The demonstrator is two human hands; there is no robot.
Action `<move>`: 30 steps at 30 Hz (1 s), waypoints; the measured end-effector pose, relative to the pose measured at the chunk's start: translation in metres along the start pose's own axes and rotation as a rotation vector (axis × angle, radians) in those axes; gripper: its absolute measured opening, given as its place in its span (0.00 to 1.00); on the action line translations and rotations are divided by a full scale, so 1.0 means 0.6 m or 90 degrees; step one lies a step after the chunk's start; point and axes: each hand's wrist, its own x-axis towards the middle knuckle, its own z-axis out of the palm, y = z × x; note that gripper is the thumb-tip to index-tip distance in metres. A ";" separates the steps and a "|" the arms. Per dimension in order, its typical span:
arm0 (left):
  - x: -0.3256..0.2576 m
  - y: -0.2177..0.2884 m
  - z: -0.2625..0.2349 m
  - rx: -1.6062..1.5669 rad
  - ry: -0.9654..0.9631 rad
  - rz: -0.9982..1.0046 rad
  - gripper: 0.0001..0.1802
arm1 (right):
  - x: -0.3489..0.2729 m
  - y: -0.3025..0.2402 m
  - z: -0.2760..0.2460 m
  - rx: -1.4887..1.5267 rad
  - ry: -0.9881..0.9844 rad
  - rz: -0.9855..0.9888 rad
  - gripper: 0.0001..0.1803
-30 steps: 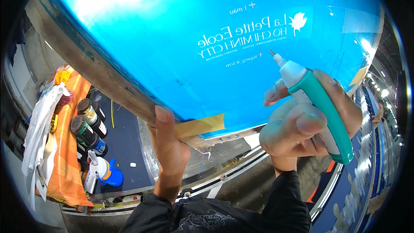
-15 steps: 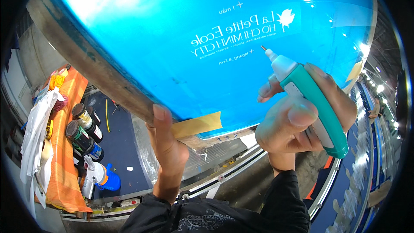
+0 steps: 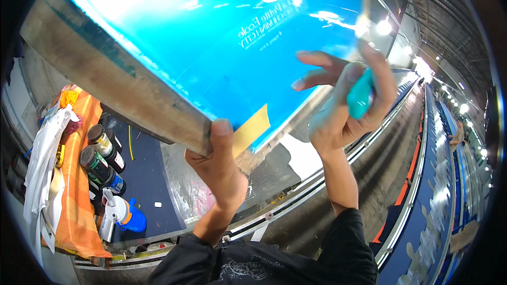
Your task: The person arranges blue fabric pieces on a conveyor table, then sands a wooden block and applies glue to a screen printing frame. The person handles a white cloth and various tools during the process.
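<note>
A screen-printing frame (image 3: 121,82) is held up tilted, its blue mesh (image 3: 195,58) facing me with pale mirrored lettering near the upper middle. My left hand (image 3: 222,171) grips the frame's near corner, thumb on the front beside a strip of tan tape (image 3: 252,129). At the near right edge of the frame is my right hand (image 3: 340,103), closed around a teal correction pen (image 3: 360,96). Its rounded end shows; the nozzle is hidden behind the hand. Two fingers of that hand stretch out over the mesh.
To the left, an orange cloth (image 3: 79,190) carries white plastic sheets (image 3: 45,174). Beside it stand several dark ink jars (image 3: 96,161) and a blue and white jug (image 3: 127,215). Metal rails (image 3: 296,200) run below the frame, and a long printing table (image 3: 422,200) lies at right.
The frame has turned, its right side swinging away from me. My right hand has moved up and rotated, taking the pen's tip out of sight. My left hand keeps its grip.
</note>
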 end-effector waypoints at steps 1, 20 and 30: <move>0.000 -0.004 0.009 -0.007 0.016 0.025 0.18 | -0.004 -0.003 -0.002 0.022 -0.020 0.007 0.15; 0.096 -0.027 -0.021 0.513 -0.644 0.493 0.48 | -0.058 -0.039 -0.041 0.221 0.214 0.472 0.32; 0.287 0.047 -0.306 0.155 0.002 -0.108 0.38 | -0.069 -0.044 -0.154 0.284 0.383 0.626 0.36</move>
